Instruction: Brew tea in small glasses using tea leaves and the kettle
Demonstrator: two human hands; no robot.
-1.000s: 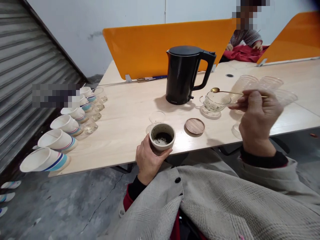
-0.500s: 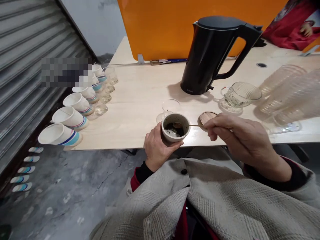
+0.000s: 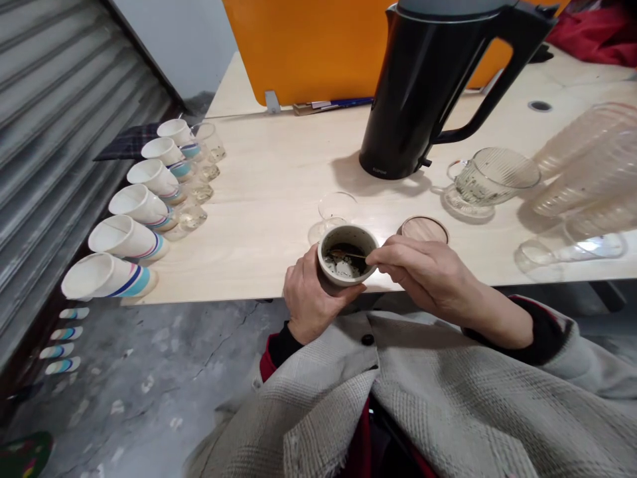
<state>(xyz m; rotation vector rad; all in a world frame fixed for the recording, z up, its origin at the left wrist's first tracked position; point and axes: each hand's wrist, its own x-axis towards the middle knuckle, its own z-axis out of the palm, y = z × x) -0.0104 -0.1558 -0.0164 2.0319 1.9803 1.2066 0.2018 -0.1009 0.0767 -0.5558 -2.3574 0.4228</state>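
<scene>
My left hand [image 3: 314, 295] is wrapped round a pale ceramic cup [image 3: 348, 277], tilted a little towards me at the table's front edge. Dark liquid with loose dark leaves shows inside it. Pinched in my right hand [image 3: 430, 275] is a thin brass-coloured spoon [image 3: 354, 255], its bowl down in the liquid and its handle mostly covered by my fingers. Just behind the right hand lies a round wooden lid or coaster [image 3: 424, 230]. Beyond the cup stands a clear glass or plastic cup [image 3: 337, 207], partly hidden.
A tall black electric kettle [image 3: 428, 93] stands behind. To the right are a ribbed glass cup [image 3: 497, 179] with leaf bits and stacked clear plastic cups [image 3: 592, 166]. Several paper cups [image 3: 127, 237] and small clear cups [image 3: 189, 216] line the left. An orange partition [image 3: 308, 50] backs the table [image 3: 269, 199].
My right hand has moved left, close to the cup's rim, and the spoon has dipped deeper into the liquid. My view has shifted slightly; the left hand keeps its hold.
</scene>
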